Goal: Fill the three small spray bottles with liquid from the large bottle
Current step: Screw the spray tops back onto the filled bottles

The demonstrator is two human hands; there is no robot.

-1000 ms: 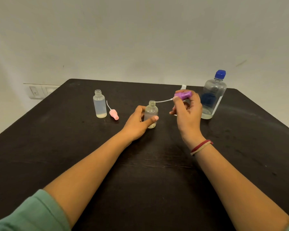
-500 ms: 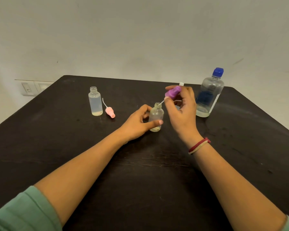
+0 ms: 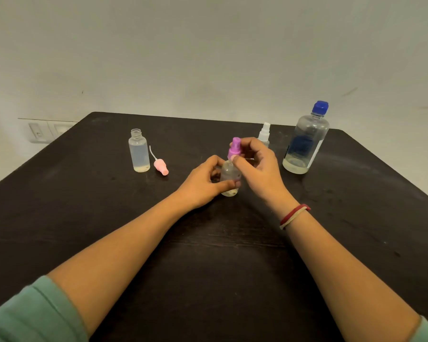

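My left hand (image 3: 203, 183) grips a small clear spray bottle (image 3: 229, 175) standing mid-table. My right hand (image 3: 260, 169) pinches the purple spray top (image 3: 234, 148), which sits upright on that bottle's neck. To the left stands an uncapped small bottle (image 3: 139, 151) holding liquid, with its pink spray top (image 3: 160, 165) lying beside it. A third small bottle with a white spray top (image 3: 265, 132) stands behind my right hand, mostly hidden. The large bottle (image 3: 305, 141) with a blue cap stands at the right, holding a little liquid at its bottom.
Everything rests on a dark table (image 3: 208, 255). A pale wall rises behind it, with a switch plate (image 3: 45, 130) at the far left. The table's far edge lies just behind the bottles.
My right hand has brought the purple spray top from the side, fed its tube into the small bottle and set the top upright on the neck. My left hand kept its grip.
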